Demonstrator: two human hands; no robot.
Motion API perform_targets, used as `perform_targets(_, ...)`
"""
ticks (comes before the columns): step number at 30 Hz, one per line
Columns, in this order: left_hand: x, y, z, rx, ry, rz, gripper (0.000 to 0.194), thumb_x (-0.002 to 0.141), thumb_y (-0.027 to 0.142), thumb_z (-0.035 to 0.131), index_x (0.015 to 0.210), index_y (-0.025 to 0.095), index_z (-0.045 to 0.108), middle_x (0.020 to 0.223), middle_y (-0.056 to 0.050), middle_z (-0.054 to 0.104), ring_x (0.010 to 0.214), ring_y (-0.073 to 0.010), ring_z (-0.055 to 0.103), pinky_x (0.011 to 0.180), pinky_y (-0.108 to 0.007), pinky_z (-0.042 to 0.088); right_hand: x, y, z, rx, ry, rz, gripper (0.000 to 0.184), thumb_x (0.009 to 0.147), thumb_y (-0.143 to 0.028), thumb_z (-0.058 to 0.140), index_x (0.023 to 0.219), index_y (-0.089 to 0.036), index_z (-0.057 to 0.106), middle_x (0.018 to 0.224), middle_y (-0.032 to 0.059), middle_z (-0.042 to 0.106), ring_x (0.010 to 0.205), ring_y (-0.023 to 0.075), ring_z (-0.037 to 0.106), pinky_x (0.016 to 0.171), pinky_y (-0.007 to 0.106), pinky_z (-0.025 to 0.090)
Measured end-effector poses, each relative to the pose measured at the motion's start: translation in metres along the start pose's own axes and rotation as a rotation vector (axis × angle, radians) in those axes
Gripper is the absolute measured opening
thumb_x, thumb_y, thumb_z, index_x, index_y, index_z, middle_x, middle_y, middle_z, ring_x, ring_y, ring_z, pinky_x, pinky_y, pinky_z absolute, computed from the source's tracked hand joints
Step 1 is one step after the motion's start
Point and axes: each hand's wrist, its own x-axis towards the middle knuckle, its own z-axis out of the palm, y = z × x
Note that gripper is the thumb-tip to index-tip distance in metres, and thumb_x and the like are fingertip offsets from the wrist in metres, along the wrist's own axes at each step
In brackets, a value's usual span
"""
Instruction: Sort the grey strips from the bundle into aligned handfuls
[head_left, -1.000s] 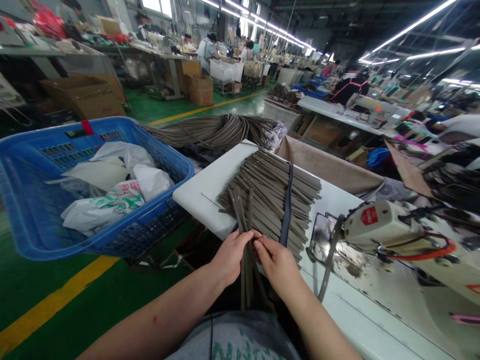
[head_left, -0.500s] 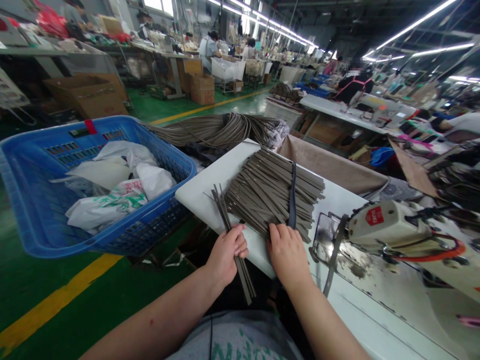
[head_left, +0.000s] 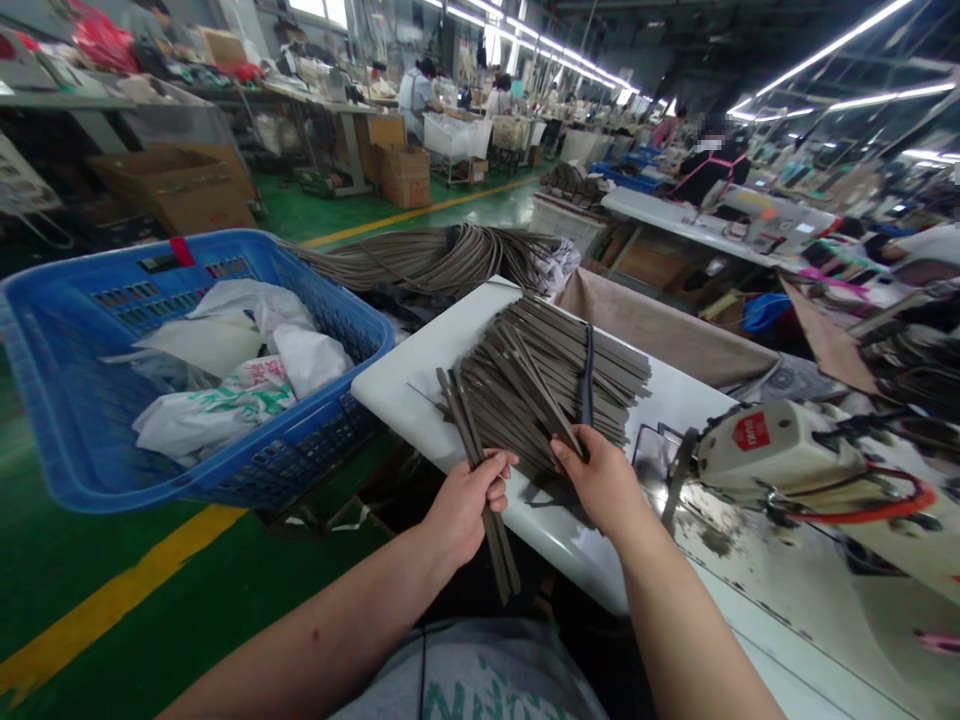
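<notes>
Flat, narrow grey-brown strips, held
My left hand clasps several, fingers curled; my right hand pinches others over the white tabletop.

Glaring tube lights, dim ceiling

We cannot count the grey-brown strips in the left hand, whose grip covers their middle. The right hand hides the near ends of its own bunch, so that number escapes us too. A dark band covers part of the strip pile. We see the sewing machine cut off at the right edge, and the worktop at the bottom. We cannot read the crumpled print on the white bag. One co-worker's head is pixelated.
</notes>
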Motion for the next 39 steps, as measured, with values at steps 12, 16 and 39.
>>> perform_targets(12,0.007,-0.003,0.018,0.107,-0.002,0.081,0.043,0.061,0.038,0.09,0.092,0.012,0.074,0.082,-0.007,0.065,0.06,-0.0069,0.046,0.046,-0.018,0.023,-0.025,0.002,0.02,0.588,-0.173,0.097,0.044,0.076,-0.052,0.075,0.104,-0.018,0.072,0.093,0.0049,0.074,0.086,0.0214,0.064,0.073,0.031,0.051)
perform_targets(16,0.007,-0.002,0.017,0.098,0.038,0.102,0.03,0.064,0.033,0.083,0.083,0.012,0.073,0.074,-0.004,0.062,0.057,-0.0076,0.045,0.046,-0.019,0.026,-0.03,-0.001,0.018,0.797,-0.189,0.227,0.042,0.07,-0.055,0.081,0.088,-0.018,0.071,0.077,0.0024,0.07,0.069,0.017,0.061,0.063,0.028,0.048)
perform_targets(39,0.003,-0.004,0.017,0.094,0.013,0.047,0.034,0.062,0.033,0.084,0.069,0.016,0.056,0.051,0.006,0.046,0.041,-0.0057,0.037,0.043,-0.021,0.031,-0.042,-0.006,0.023,0.836,-0.207,0.262,0.04,0.066,-0.053,0.083,0.074,-0.016,0.071,0.065,0.0002,0.064,0.059,0.013,0.052,0.057,0.025,0.039)
